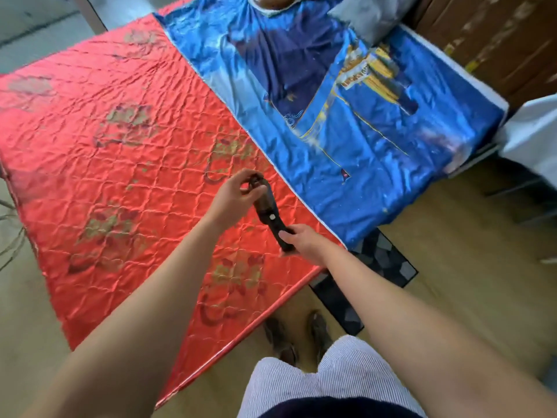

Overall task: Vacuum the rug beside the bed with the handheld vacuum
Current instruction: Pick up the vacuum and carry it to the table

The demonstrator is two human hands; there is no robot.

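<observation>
Gripping the small dark handheld vacuum by its handle, the right hand holds it above the red quilted satin mattress while the left hand pinches its nozzle tip. This looks like readying the tool; next it must go down to the dark grey patterned rug lying beside that mattress. No writing is legible; the yellow print on the blue sheet is blurred.

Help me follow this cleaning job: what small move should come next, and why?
Probably swing the handheld vacuum right and down toward the dark patterned rug. It is over the red bed cover, right hand gripping its handle, left hand pinching its front end, and the rug is untouched.
</observation>
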